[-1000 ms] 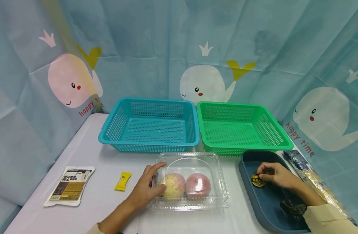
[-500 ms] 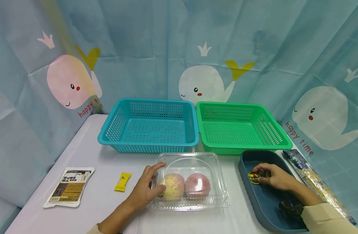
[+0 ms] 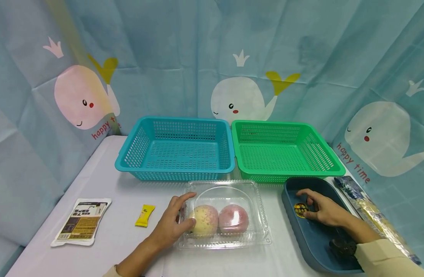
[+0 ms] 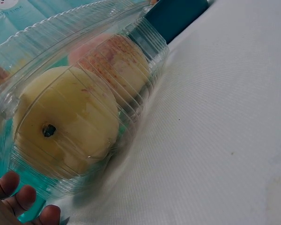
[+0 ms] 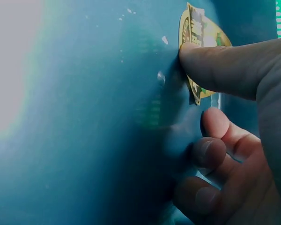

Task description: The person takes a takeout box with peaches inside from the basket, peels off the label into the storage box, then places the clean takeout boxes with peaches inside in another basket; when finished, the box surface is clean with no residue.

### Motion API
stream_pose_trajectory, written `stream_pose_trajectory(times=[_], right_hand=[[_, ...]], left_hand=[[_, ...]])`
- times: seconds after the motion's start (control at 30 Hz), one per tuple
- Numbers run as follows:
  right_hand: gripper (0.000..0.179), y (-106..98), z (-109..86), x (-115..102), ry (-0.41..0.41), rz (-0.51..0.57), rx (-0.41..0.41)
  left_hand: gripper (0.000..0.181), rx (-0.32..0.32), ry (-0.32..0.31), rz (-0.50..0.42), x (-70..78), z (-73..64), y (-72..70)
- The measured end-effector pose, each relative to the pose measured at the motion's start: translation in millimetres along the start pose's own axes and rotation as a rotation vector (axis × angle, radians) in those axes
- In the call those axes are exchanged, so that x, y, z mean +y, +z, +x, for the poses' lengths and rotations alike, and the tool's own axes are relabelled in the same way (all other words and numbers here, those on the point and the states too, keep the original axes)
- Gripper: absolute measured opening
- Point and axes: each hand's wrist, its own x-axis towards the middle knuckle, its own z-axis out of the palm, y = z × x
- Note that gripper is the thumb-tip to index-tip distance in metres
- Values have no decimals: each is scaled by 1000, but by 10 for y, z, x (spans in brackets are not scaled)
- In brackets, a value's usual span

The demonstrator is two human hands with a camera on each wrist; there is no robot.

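Note:
In the head view, my left hand [image 3: 168, 223] rests at the left end of a clear plastic clamshell box [image 3: 229, 194], fingers spread and thumb on its front left part. Inside are a yellow-pink round fruit [image 3: 205, 221] and a pink one [image 3: 234, 219]. The left wrist view shows loosely bent fingertips [image 4: 23, 197] beside the box. My right hand [image 3: 324, 211] is inside a deep dark-blue tray [image 3: 303, 244], its index finger lifted away from the thumb. That thumb presses a round black-and-gold sticker [image 5: 208, 40], which is partly creased, against the tray.
Behind the box stand a blue basket [image 3: 175, 169] and a green basket [image 3: 291, 169] side by side. A flat pouch [image 3: 82, 222] and a small yellow packet [image 3: 145, 215] lie on the left. A long shiny package [image 3: 374, 215] lies right of the tray.
My right hand has shifted slightly left with the sticker, then its index finger has lifted off while the thumb stays on it. The left hand and the box have stayed put.

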Motion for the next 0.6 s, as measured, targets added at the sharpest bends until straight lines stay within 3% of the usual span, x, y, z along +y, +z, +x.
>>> stream_pose_trajectory(times=[0.23,0.6], right_hand=[[38,31,-19,-19,-127,-52,84],[48,42,-24,-3,-149,-67,110]], left_hand=[[61,9,13,-6,4,0,-5],[62,0,-7,-2,13,-2,0]])
